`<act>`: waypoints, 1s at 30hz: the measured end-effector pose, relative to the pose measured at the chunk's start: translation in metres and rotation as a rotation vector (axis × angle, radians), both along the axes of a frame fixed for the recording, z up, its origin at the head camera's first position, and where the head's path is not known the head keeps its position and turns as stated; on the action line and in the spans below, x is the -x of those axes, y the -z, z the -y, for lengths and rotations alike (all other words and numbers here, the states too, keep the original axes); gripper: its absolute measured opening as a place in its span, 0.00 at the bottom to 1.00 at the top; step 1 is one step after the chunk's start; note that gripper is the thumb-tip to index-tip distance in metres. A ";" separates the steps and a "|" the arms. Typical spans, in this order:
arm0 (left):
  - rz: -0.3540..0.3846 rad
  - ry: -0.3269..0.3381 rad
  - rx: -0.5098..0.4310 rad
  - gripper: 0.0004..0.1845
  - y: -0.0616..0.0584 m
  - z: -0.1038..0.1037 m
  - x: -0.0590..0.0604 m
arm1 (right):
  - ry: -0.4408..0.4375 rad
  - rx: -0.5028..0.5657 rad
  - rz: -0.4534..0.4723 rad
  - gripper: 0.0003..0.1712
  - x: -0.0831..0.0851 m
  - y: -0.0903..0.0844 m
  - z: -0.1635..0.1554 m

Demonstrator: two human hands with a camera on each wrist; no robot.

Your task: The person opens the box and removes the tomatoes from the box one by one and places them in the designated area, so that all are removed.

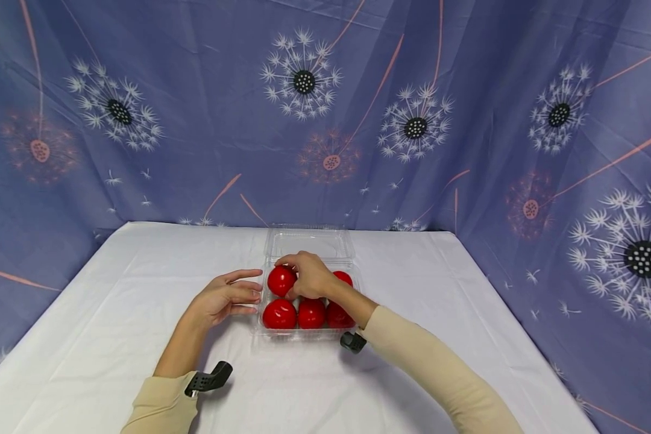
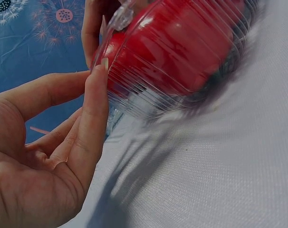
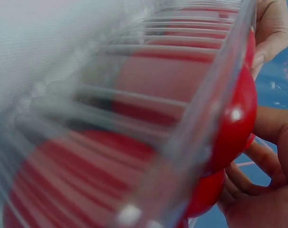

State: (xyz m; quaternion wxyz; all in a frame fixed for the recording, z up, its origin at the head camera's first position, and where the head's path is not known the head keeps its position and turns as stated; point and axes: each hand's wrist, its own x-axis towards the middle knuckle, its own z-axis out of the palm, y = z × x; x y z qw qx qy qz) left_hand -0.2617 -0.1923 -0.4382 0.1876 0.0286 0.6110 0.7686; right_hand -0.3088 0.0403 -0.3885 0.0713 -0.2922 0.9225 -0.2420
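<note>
Left arm: stretched forward across the white tablecloth [image 1: 114,313], beige sleeve [image 1: 160,404] at the near edge, wrist-worn camera mount [image 1: 208,378] beside it
Left hand [image 1: 225,296]: palm turned toward the box, fingers [image 2: 94,109] straight and spread; fingertips touching the ribbed left wall of the clear plastic box [image 1: 260,328], nothing gripped
Right arm: reaching in from the lower right, bent at the wrist over the box
Right hand [image 1: 310,276]: arched down over the back row, fingers curled onto a red tomato there; that tomato itself mostly hidden under the hand, so cannot tell how firmly held
Clear plastic box: mid-table, between the two hands, lid [image 1: 309,243] folded back flat behind it
Red tomatoes [image 1: 279,314]: inside the box, three along the near row, others in the back row, packed close and touching
Backdrop [image 1: 466,108]: blue cloth printed with dandelion heads
</note>
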 end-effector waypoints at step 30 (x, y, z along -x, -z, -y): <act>-0.004 0.001 0.006 0.36 -0.001 0.000 0.000 | 0.090 0.179 0.070 0.39 -0.010 -0.027 -0.009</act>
